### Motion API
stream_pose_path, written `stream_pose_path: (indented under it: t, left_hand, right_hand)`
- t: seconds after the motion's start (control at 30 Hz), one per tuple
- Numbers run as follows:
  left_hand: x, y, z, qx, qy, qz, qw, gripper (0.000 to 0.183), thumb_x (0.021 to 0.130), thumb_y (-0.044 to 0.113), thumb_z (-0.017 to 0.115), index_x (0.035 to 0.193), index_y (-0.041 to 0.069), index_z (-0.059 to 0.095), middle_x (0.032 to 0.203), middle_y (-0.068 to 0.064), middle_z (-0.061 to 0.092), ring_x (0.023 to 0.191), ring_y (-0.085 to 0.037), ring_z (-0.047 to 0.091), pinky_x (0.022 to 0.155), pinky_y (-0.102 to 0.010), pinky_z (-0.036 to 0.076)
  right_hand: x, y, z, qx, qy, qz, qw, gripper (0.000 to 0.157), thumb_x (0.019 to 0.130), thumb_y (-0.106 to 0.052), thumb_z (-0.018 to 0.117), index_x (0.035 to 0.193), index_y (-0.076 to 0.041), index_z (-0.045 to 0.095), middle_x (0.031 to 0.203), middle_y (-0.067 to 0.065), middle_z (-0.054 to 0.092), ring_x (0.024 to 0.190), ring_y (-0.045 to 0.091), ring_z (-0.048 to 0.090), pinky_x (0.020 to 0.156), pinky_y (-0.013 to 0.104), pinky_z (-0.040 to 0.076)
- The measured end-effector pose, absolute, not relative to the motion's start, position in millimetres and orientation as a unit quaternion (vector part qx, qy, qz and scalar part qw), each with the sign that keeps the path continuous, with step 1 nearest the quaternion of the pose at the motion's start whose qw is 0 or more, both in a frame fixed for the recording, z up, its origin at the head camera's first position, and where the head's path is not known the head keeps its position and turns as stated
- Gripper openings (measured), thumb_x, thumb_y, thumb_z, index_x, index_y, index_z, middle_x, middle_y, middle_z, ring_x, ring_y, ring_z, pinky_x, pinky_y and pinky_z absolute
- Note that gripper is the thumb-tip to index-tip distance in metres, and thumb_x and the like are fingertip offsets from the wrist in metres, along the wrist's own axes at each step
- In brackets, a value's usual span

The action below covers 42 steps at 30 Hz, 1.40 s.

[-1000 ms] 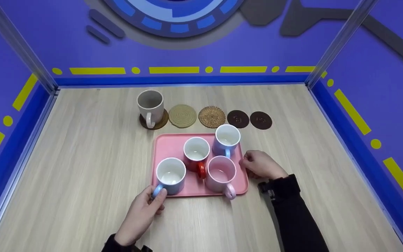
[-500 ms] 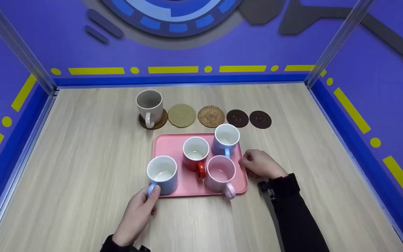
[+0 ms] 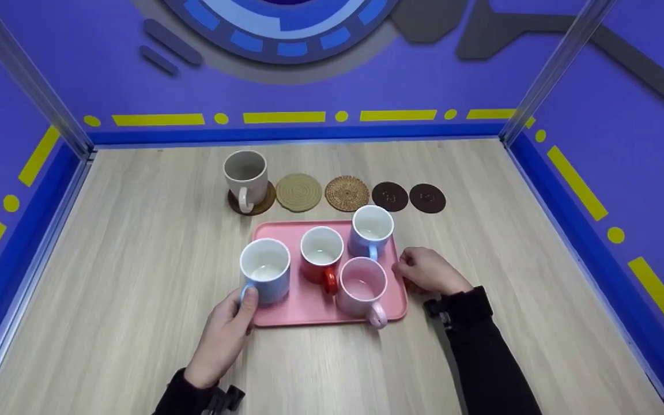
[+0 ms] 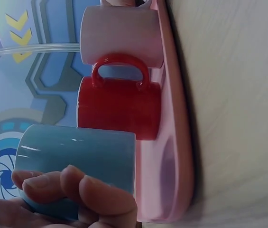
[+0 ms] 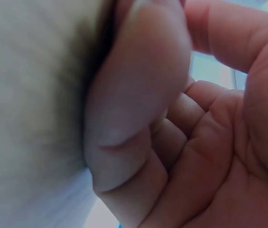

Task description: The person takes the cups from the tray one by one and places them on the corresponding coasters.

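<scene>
My left hand [image 3: 222,334] grips the handle of a light-blue mug [image 3: 268,276] over the left end of the pink tray [image 3: 314,314]. In the left wrist view this mug's base [image 4: 119,147] hangs a little above the tray, apart from it. On the tray stand a red mug [image 3: 313,271] with a white inside, a pink mug [image 3: 355,300] and a second light-blue mug [image 3: 361,245]. At the tray's right edge, my right hand [image 3: 433,271] holds the rim between thumb and curled fingers. The right wrist view shows curled fingers [image 5: 138,95] low against the table; the tray is hidden there.
Behind the tray lies a row of round coasters: green-beige [image 3: 299,193], woven brown [image 3: 347,194] and two dark ones [image 3: 390,197]. A grey-beige mug [image 3: 245,178] stands on the leftmost brown coaster [image 3: 268,199]. Blue-purple walls [image 3: 286,95] enclose the wooden table [image 3: 153,242].
My left hand has carried the light-blue mug left, then away from me and up off the tray. The right hand and the other mugs have stayed in place.
</scene>
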<state>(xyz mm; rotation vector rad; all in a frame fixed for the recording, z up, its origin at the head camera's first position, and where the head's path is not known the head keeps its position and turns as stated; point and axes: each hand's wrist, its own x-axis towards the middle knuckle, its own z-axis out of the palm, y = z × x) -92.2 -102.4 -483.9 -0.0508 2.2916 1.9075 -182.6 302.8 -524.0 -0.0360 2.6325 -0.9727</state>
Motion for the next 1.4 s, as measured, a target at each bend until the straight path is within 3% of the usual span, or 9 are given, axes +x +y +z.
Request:
stream_pose_path:
  t: [0.2, 0.47, 0.57, 0.67, 0.77, 0.9, 1.0, 1.4]
  left_hand:
    - [-109.9, -100.4, -477.4, 0.001, 0.766, 0.64, 0.052, 0.04, 0.116, 0.027, 0.047, 0.085, 0.002, 0.053, 0.073, -0.002, 0.048, 0.066, -0.016, 0.048, 0.062, -0.023, 0.04]
    - [-152.4, -85.2, -473.8, 0.001, 0.746, 0.666, 0.035, 0.041, 0.115, 0.029, 0.05, 0.078, 0.01, 0.049, 0.067, 0.001, 0.045, 0.06, -0.013, 0.045, 0.06, -0.026, 0.039]
    - [-173.4, -77.3, -476.0, -0.003, 0.747, 0.665, 0.022, 0.04, 0.114, 0.029, 0.053, 0.08, 0.007, 0.056, 0.064, 0.003, 0.043, 0.058, -0.011, 0.044, 0.057, -0.026, 0.038]
    - [-194.4, -69.0, -480.3, -0.014, 0.756, 0.654, 0.0, 0.042, 0.112, 0.031, 0.056, 0.08, 0.006, 0.059, 0.067, 0.004, 0.041, 0.063, -0.012, 0.043, 0.061, -0.026, 0.038]
    - [-214.8, -59.5, -483.7, -0.02, 0.766, 0.641, -0.027, 0.044, 0.112, 0.033, 0.058, 0.076, 0.006, 0.061, 0.073, 0.003, 0.049, 0.075, -0.015, 0.048, 0.071, -0.027, 0.039]
    - [-239.1, -46.8, -485.3, -0.029, 0.77, 0.636, -0.039, 0.047, 0.111, 0.034, 0.059, 0.069, 0.011, 0.057, 0.072, 0.003, 0.048, 0.077, -0.018, 0.046, 0.073, -0.028, 0.037]
    - [-255.3, -39.1, -484.5, -0.04, 0.773, 0.632, -0.031, 0.051, 0.111, 0.037, 0.057, 0.065, 0.017, 0.049, 0.067, 0.004, 0.04, 0.072, -0.019, 0.042, 0.07, -0.029, 0.035]
    - [-302.6, -23.1, -494.0, -0.07, 0.805, 0.588, -0.042, 0.053, 0.114, 0.039, 0.042, 0.066, 0.019, 0.043, 0.071, -0.001, 0.047, 0.085, -0.03, 0.054, 0.083, -0.04, 0.041]
  right_hand:
    - [-183.0, 302.7, -523.8, -0.012, 0.926, -0.339, 0.167, 0.019, 0.099, -0.023, 0.062, 0.083, -0.012, 0.06, 0.068, 0.002, 0.064, 0.053, 0.013, 0.06, 0.05, 0.027, 0.051]
    - [-183.0, 302.0, -524.4, -0.014, 0.93, -0.329, 0.163, 0.019, 0.098, -0.023, 0.061, 0.081, -0.013, 0.059, 0.066, -0.002, 0.06, 0.052, 0.011, 0.056, 0.051, 0.025, 0.048]
    - [-182.6, 301.6, -525.0, -0.013, 0.931, -0.328, 0.162, 0.018, 0.097, -0.023, 0.06, 0.081, -0.013, 0.059, 0.065, -0.003, 0.059, 0.051, 0.01, 0.055, 0.051, 0.025, 0.047]
    - [-182.6, 301.8, -525.1, -0.016, 0.931, -0.328, 0.159, 0.018, 0.096, -0.022, 0.06, 0.081, -0.013, 0.059, 0.065, -0.003, 0.058, 0.05, 0.01, 0.054, 0.051, 0.025, 0.046]
    - [-182.7, 302.1, -524.9, -0.017, 0.931, -0.329, 0.159, 0.018, 0.096, -0.022, 0.06, 0.081, -0.013, 0.059, 0.064, -0.003, 0.058, 0.05, 0.01, 0.054, 0.051, 0.025, 0.046]
    - [-183.1, 302.6, -525.1, -0.021, 0.933, -0.325, 0.155, 0.018, 0.097, -0.022, 0.06, 0.081, -0.013, 0.059, 0.065, -0.003, 0.058, 0.05, 0.01, 0.054, 0.051, 0.025, 0.046]
    - [-183.8, 302.6, -524.7, -0.024, 0.935, -0.32, 0.148, 0.018, 0.097, -0.021, 0.061, 0.081, -0.013, 0.059, 0.066, -0.002, 0.058, 0.05, 0.011, 0.054, 0.052, 0.026, 0.046]
    - [-183.8, 302.6, -525.3, -0.013, 0.928, -0.335, 0.161, 0.017, 0.099, -0.02, 0.062, 0.084, -0.011, 0.06, 0.069, -0.001, 0.059, 0.053, 0.012, 0.056, 0.052, 0.026, 0.048]
